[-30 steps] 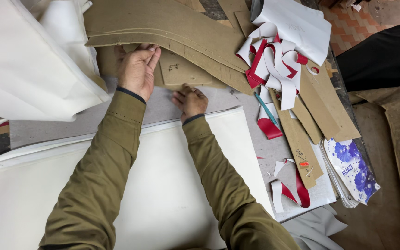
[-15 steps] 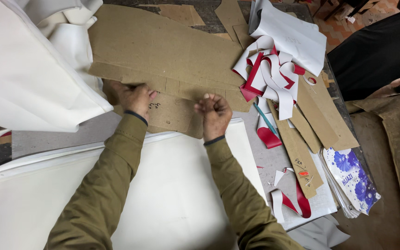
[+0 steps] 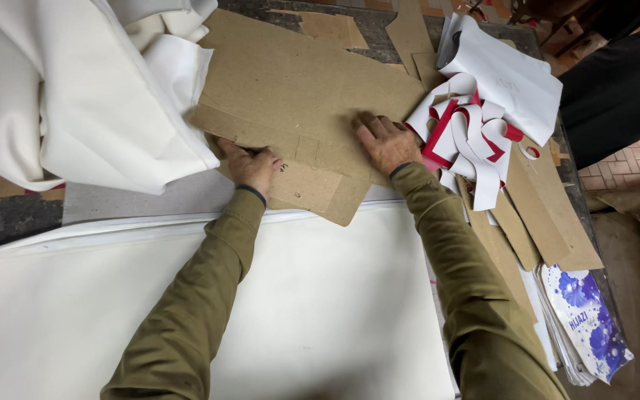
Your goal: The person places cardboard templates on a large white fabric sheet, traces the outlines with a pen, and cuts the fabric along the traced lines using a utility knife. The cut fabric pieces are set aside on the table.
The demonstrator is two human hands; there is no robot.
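Hands rest on a large cardboard pattern piece [image 3: 298,96] that lies flat on the tabletop [image 3: 150,200], reaching from the centre up toward 12 o'clock. The left hand [image 3: 252,167] lies palm down at the lower left edge of the cardboard, fingers bent a little and pressing on it; whether it grips the edge I cannot tell. The right hand [image 3: 387,142] is open and flat, fingers spread toward 11 o'clock, pressing on the right part of the same cardboard. Both arms wear olive green sleeves [image 3: 201,296]. Under the arms, from the centre down to 6 o'clock, a wide white sheet [image 3: 320,311] is spread. At 10 o'clock a heap of white fabric [image 3: 75,89] covers the left corner of the cardboard. Just beside the right hand, at 2 o'clock, lies a bundle of white and red strips [image 3: 468,141] with a white sheet of paper [image 3: 505,74] above it. At 4 o'clock narrower cardboard pieces [image 3: 542,222] lie, and below them a bag with blue flowers [image 3: 587,318].
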